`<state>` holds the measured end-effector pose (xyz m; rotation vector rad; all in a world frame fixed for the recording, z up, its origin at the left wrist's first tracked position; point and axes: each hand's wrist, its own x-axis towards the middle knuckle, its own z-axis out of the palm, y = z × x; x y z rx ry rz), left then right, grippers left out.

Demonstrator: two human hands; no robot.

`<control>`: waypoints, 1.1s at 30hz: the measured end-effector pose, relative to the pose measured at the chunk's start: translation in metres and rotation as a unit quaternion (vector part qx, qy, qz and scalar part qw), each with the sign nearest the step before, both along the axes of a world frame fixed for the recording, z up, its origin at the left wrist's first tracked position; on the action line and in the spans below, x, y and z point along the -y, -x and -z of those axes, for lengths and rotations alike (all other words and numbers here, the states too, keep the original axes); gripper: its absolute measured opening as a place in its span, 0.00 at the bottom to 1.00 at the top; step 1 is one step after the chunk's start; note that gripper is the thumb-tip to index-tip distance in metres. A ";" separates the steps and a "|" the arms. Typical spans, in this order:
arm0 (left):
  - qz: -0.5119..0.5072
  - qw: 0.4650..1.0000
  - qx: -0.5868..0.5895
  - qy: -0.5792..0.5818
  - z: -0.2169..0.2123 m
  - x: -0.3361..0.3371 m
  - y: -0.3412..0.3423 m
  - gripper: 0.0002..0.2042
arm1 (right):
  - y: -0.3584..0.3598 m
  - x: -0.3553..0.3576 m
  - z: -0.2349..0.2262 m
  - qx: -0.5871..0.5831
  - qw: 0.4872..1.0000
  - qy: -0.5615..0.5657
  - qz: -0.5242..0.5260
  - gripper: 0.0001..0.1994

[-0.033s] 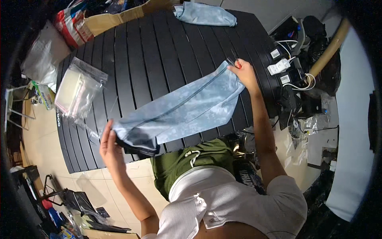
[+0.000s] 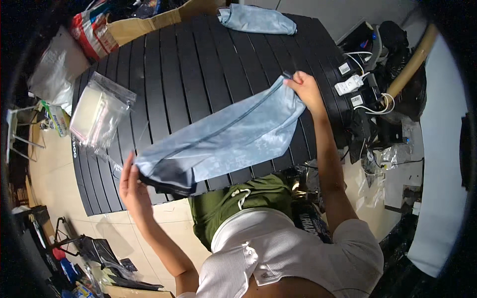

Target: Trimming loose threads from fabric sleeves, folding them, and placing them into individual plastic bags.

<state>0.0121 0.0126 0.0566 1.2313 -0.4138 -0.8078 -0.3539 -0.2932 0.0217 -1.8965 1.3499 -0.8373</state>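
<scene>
A light-blue mottled cloth piece (image 2: 223, 131), shaped like a long tapering sleeve with a dark seam along it, stretches diagonally over the near part of the black slatted table (image 2: 169, 84). My left hand (image 2: 133, 184) holds its wide, dark-hemmed end at the table's front left, where the opening gapes a little. At the narrow far-right end, my right hand (image 2: 305, 89) pinches the cloth between thumb and fingers, beside a small dark tip. Whether anything else lies inside that hand is hidden.
Another folded light-blue cloth (image 2: 257, 20) lies at the table's far edge. Clear plastic bags (image 2: 99, 111) rest on the left side. White plugs and cables (image 2: 349, 85) stand along the right edge. A cardboard box (image 2: 144, 27) and a red-and-white bag (image 2: 92, 32) are at the back left.
My left hand has shifted slightly left and down with the dark-hemmed end. A small red object that showed at my right hand is no longer visible.
</scene>
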 end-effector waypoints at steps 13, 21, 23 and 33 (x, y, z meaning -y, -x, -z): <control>0.416 0.856 -0.271 -0.145 -0.027 -0.002 0.155 0.20 | -0.144 0.023 -0.206 0.415 0.877 0.241 -0.005 0.12; 0.405 0.835 -0.359 -0.102 -0.012 -0.003 0.196 0.21 | -0.205 -0.033 -0.185 0.125 0.928 0.114 -0.332 0.09; 0.377 0.909 -0.172 -0.048 -0.016 -0.009 0.159 0.17 | -0.150 -0.020 -0.142 0.166 0.943 0.065 -0.281 0.18; 0.053 0.891 0.390 -0.225 0.042 0.008 0.040 0.14 | 0.050 -0.109 -0.014 -0.219 0.965 0.063 0.127 0.21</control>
